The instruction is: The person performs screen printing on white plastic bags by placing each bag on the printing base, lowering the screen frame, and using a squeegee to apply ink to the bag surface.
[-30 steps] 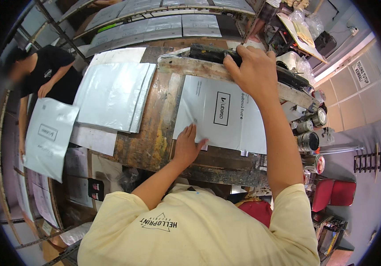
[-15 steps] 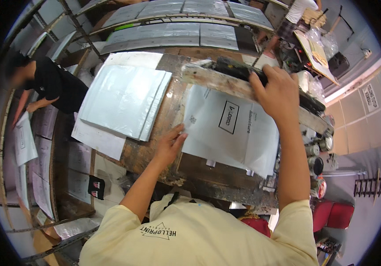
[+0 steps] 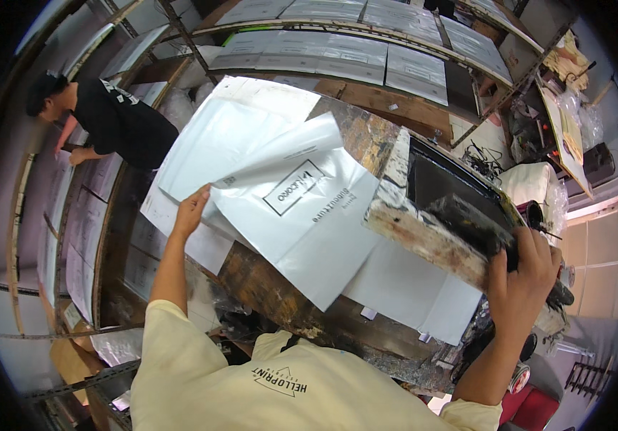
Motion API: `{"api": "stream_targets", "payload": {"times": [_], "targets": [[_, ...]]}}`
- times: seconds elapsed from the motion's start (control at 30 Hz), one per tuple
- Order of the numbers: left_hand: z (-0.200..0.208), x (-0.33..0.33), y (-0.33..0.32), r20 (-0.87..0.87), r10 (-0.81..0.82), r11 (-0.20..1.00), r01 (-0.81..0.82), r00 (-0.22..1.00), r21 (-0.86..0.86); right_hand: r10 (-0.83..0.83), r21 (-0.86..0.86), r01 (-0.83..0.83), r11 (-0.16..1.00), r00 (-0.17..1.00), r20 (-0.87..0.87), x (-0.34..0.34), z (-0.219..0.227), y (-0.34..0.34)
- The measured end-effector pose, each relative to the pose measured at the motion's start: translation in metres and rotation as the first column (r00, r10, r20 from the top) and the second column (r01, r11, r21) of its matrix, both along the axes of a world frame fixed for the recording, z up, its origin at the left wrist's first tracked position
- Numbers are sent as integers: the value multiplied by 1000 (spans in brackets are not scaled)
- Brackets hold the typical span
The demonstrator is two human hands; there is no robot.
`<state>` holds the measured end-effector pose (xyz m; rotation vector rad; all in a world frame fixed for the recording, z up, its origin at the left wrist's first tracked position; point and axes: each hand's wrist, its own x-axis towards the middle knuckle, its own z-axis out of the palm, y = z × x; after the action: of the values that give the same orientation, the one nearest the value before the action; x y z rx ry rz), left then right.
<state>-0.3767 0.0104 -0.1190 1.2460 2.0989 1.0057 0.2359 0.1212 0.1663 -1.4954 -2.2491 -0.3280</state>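
Pinched at one corner in my left hand [image 3: 192, 208] is a glossy white plastic bag [image 3: 251, 205] with a black boxed print and smaller lettering. The bag spans in the air, one edge curled up, between a stack of plain white bags [image 3: 215, 136] and the printing frame. My right hand [image 3: 524, 269] closes round the near bar of the wooden screen printing frame [image 3: 424, 241], beside a black, ink-covered squeegee [image 3: 470, 223] resting on it. Dark ink coats the frame's inside. Another plain white bag [image 3: 416, 284] lies on the table, partly beneath the frame.
The worktable [image 3: 266, 287] is worn and ink-stained. Racks of printed white bags [image 3: 309, 54] stand behind it and at the left, where a person in a black shirt [image 3: 118, 122] works. Ink cans [image 3: 519, 377] stand by the table's right side.
My left hand has moved left and up, drawing the printed bag off the spot by the frame toward the stack. My right hand and the frame now appear further right and lower in view.
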Motion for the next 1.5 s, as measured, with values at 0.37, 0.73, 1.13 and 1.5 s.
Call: {"api": "stream_targets", "payload": {"times": [0.37,0.73,1.13,1.5], "targets": [[-33,-170,-3,-539,102,936,-265,836,-233,10,-45,-13,999,998,-57,3,-4,-5],[106,315,2,669,-648,748,472,365,467,5,27,-3,1000,997,-74,0,-30,-39],[-18,351,-94,967,195,961,167,165,-222,116,-580,-144,802,990,-85,35,-243,-137],[-64,359,-82,844,447,855,137,295,-500,147,-380,-157,911,988,-55,23,-329,-113]]}}
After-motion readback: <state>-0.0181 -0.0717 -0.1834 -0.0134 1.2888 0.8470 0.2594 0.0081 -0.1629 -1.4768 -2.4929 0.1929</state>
